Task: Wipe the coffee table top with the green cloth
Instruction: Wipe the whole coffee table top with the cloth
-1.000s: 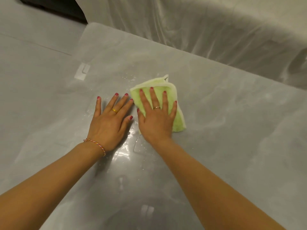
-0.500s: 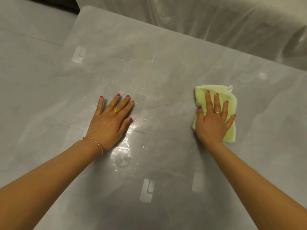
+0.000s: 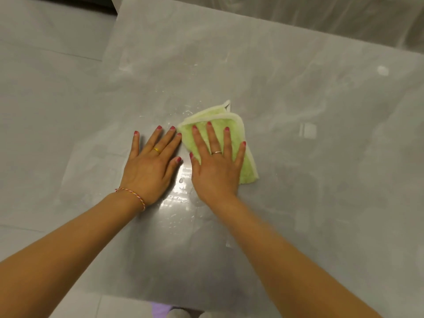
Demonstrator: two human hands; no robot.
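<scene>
The folded green cloth (image 3: 246, 167) lies flat on the glossy grey coffee table top (image 3: 309, 180), near its middle. My right hand (image 3: 215, 167) presses down on the cloth with straight, spread fingers and covers most of it. My left hand (image 3: 149, 167) rests flat on the bare table just left of the cloth, its fingertips nearly touching the cloth's left corner. Small water drops (image 3: 183, 111) glisten on the surface beyond and between my hands.
A sofa under a clear plastic sheet (image 3: 321, 12) runs along the table's far edge. Grey floor tiles (image 3: 41, 99) lie to the left of the table. The table's near edge (image 3: 142, 299) is close to my body at the bottom.
My right hand has slid the cloth leftward from the right part of the table back to beside my left hand. My left hand has stayed flat in place.
</scene>
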